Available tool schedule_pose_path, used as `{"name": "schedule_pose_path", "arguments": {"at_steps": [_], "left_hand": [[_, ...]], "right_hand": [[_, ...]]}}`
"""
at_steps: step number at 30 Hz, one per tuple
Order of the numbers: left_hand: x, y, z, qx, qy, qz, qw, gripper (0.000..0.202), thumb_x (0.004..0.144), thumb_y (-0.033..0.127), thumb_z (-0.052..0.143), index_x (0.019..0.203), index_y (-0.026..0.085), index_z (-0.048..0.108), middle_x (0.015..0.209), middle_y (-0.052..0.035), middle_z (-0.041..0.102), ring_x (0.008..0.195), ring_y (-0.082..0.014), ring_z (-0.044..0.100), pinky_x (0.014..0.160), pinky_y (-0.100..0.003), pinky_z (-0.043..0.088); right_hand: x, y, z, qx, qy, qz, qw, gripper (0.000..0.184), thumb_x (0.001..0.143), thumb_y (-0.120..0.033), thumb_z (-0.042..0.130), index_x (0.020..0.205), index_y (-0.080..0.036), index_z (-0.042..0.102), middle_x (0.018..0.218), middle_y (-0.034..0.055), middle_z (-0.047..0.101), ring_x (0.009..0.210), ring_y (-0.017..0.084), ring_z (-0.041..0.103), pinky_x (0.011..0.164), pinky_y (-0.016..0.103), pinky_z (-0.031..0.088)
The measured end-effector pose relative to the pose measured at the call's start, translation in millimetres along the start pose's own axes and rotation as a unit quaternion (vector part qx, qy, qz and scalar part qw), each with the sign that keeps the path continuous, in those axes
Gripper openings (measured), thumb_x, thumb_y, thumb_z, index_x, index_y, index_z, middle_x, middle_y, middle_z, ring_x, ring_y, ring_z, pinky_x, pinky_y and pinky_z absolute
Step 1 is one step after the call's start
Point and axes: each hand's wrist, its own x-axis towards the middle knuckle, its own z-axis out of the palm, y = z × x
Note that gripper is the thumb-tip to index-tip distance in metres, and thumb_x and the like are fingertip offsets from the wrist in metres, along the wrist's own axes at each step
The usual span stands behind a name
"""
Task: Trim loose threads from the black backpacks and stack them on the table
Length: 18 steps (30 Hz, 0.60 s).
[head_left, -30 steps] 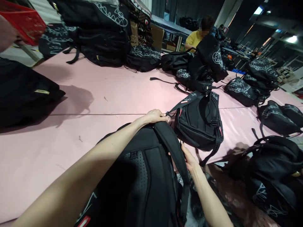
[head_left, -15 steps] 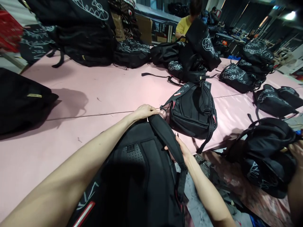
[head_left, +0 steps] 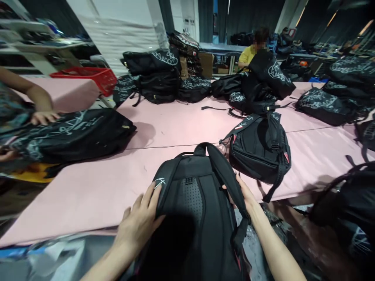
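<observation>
A black backpack [head_left: 205,203] stands close in front of me, its padded back panel facing me and its top leaning against the table edge. My left hand [head_left: 140,214] rests on the left shoulder strap, fingers stretched and thumb apart, near a white scribble print. On the other side, my right hand [head_left: 243,193] grips the right shoulder strap [head_left: 225,168], with the thumb on its inner side and some fingers hidden behind it. The strap arches up from the top beside the carry loop. Dark shadow covers the lower back panel.
Another black backpack [head_left: 259,150] lies on the pink table [head_left: 175,130], just beyond my right hand. More printed backpacks [head_left: 158,80] are piled along the far side. At left, a co-worker's hand [head_left: 43,115] lies on a long black bag [head_left: 84,134]. A red crate [head_left: 102,80] stands behind.
My left hand has moved from the backpack's top down to its left strap, its fingers now spread. My right hand stays on the right strap. The view has swung left, revealing the co-worker.
</observation>
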Motion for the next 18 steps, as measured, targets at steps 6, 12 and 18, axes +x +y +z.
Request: {"name": "schedule_pose_path", "arguments": {"at_steps": [6, 12, 18], "left_hand": [[2.8, -61.6, -11.6, -0.106, -0.060, -0.164, 0.979, 0.045, 0.080, 0.043, 0.035, 0.115, 0.024, 0.056, 0.087, -0.0089, 0.069, 0.073, -0.0295, 0.065, 0.062, -0.035, 0.046], [96.3, -89.5, 17.3, -0.551, -0.048, -0.265, 0.790, 0.028, 0.071, 0.042, 0.051, 0.074, 0.017, 0.062, 0.065, -0.0043, 0.065, 0.064, -0.0197, 0.061, 0.057, -0.028, 0.049], [82.2, -102.6, 36.4, -0.637, -0.019, -0.231, 0.735, 0.026, 0.075, 0.038, 0.054, 0.091, 0.021, 0.065, 0.099, -0.0067, 0.066, 0.092, -0.0186, 0.060, 0.079, -0.029, 0.051]], "right_hand": [[2.0, 7.0, -2.4, -0.007, 0.009, 0.012, 1.000, 0.048, 0.082, -0.056, 0.048, 0.081, -0.011, 0.067, 0.048, 0.0052, 0.062, 0.030, 0.009, 0.047, 0.029, 0.018, 0.036], [5.5, 9.4, -3.0, -0.028, 0.033, 0.000, 0.999, 0.047, 0.081, -0.056, 0.048, 0.081, -0.013, 0.067, 0.051, 0.0067, 0.064, 0.033, 0.011, 0.049, 0.030, 0.020, 0.038], [12.4, 10.1, -8.5, -0.045, 0.048, 0.016, 0.998, 0.045, 0.083, -0.053, 0.047, 0.086, -0.014, 0.068, 0.049, 0.0054, 0.063, 0.034, 0.013, 0.051, 0.032, 0.022, 0.042]]}}
